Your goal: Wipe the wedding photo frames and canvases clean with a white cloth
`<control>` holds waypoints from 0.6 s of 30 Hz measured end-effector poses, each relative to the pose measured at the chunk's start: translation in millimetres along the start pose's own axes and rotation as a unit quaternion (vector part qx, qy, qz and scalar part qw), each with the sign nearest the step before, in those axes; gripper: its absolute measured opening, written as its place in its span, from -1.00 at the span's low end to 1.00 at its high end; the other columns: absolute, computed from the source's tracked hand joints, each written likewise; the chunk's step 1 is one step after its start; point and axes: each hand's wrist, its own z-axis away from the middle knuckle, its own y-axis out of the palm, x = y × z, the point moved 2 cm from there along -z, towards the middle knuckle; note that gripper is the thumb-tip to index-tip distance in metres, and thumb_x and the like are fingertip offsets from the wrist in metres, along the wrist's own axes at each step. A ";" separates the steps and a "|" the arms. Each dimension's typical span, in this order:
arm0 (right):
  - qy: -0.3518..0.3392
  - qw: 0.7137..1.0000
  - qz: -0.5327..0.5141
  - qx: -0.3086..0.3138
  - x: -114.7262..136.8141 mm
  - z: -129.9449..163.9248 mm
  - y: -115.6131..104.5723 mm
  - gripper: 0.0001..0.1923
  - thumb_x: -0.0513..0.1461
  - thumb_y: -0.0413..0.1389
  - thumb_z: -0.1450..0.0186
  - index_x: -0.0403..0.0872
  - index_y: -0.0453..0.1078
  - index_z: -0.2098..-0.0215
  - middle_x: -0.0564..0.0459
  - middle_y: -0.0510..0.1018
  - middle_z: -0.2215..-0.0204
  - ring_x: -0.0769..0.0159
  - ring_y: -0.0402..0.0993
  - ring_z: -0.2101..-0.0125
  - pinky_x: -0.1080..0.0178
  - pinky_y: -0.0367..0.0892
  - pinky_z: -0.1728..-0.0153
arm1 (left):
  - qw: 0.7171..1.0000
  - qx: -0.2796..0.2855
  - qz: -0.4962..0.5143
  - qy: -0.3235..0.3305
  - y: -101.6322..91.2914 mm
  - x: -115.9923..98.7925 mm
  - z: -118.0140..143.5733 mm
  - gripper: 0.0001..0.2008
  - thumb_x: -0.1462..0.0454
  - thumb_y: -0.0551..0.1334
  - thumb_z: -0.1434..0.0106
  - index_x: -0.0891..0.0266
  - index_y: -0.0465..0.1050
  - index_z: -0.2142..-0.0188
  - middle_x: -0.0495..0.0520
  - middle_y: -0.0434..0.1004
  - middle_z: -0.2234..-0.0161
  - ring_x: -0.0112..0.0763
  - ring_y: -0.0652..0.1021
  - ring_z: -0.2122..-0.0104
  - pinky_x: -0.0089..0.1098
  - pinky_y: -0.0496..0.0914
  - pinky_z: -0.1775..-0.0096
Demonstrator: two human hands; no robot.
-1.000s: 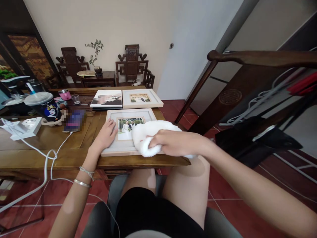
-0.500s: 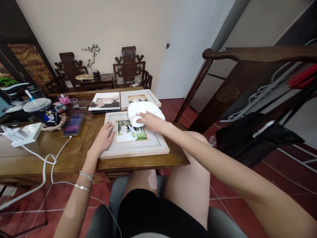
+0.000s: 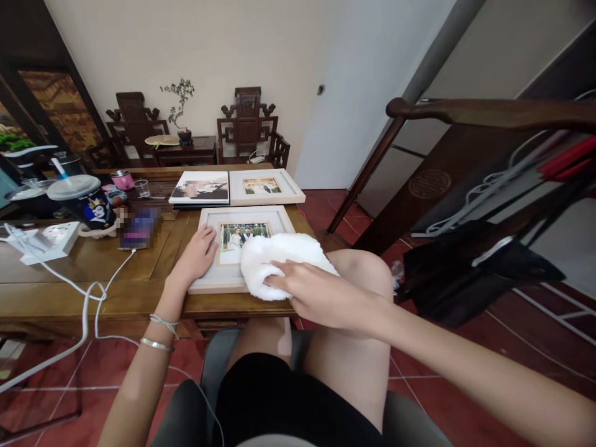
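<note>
From the head camera, a person sits on a grey chair at a long brown wooden table [image 3: 69, 273].

The left hand [image 3: 198, 254] lies flat on the left side of a pale wooden picture frame [image 3: 212, 218] with a photo of two people in it. The fingers are spread out and press down on the frame; they pinch nothing. This frame lies flat at the near right end of the table.

The right hand [image 3: 316, 292] rests on top of a fluffy white cloth [image 3: 279, 254]. The fingers are stretched out on the cloth and push it down. The cloth covers the near right corner of the frame and hangs a bit over the table edge, above the person's knee.

Farther away on the table lie a second pale picture frame [image 3: 267, 185] and, just left of it, a flat photo print with a dark edge [image 3: 201, 187]. They lie side by side.

On the left part of the table stand a dark cup with a clear lid and a straw [image 3: 86, 198] and a white power strip [image 3: 44, 242]. A white cable [image 3: 93, 298] hangs from the table down to the red tile floor.
</note>
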 end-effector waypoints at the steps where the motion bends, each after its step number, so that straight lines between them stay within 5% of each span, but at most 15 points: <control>1: 0.002 1.000 0.000 -0.008 -3.3 -5.7 4.9 -0.43 -0.54 -0.04 -0.12 -0.11 0.45 -0.03 -0.24 0.46 -0.07 0.01 0.49 0.04 0.13 0.37 0.13 | 1.000 0.000 0.001 0.001 -0.2 0.3 0.2 -0.53 0.18 -0.01 -0.38 0.39 0.33 -0.17 0.31 0.27 -0.26 -0.09 0.16 -0.33 -0.05 0.07 -0.30; 5: 0.031 0.998 0.028 -0.037 -35.0 -44.2 24.7 -0.38 -0.55 -0.02 -0.12 -0.17 0.36 -0.14 -0.28 0.17 -0.31 -0.05 0.16 -0.26 -0.01 0.15 -0.18 | 1.000 0.005 0.005 0.005 -0.7 1.2 0.6 -0.51 0.13 -0.02 -0.39 0.38 0.35 -0.16 0.31 0.26 -0.27 -0.08 0.16 -0.33 -0.03 0.08 -0.29; 8: 0.075 0.993 0.060 -0.075 -64.8 -79.4 28.8 -0.43 -0.52 0.01 -0.22 -0.21 0.27 -0.20 -0.33 0.05 -0.35 -0.09 0.03 -0.30 -0.10 0.07 -0.22 | 1.000 0.007 0.005 0.009 -1.0 2.1 0.9 -0.50 0.13 -0.04 -0.40 0.38 0.35 -0.16 0.31 0.26 -0.27 -0.11 0.15 -0.33 -0.06 0.08 -0.29; 13: 0.095 0.987 0.107 -0.078 -82.4 -114.1 27.1 -0.60 -0.14 0.14 -0.37 -0.07 0.31 -0.14 -0.10 0.36 -0.15 0.05 0.38 -0.05 -0.12 0.35 -0.01 | 1.000 0.003 0.007 0.003 -0.9 3.9 1.7 -0.53 0.17 -0.04 -0.39 0.33 0.35 -0.17 0.26 0.28 -0.27 -0.12 0.18 -0.32 -0.03 0.11 -0.28; 18: 0.068 0.993 0.100 0.002 -52.3 -85.1 23.0 -0.66 -0.23 0.15 -0.36 -0.07 0.37 -0.09 -0.13 0.39 -0.13 0.04 0.40 -0.04 -0.08 0.37 0.01 | 1.000 -0.001 0.011 0.002 0.8 2.4 2.3 -0.52 0.20 -0.03 -0.39 0.42 0.34 -0.17 0.34 0.27 -0.26 -0.10 0.17 -0.33 -0.04 0.09 -0.29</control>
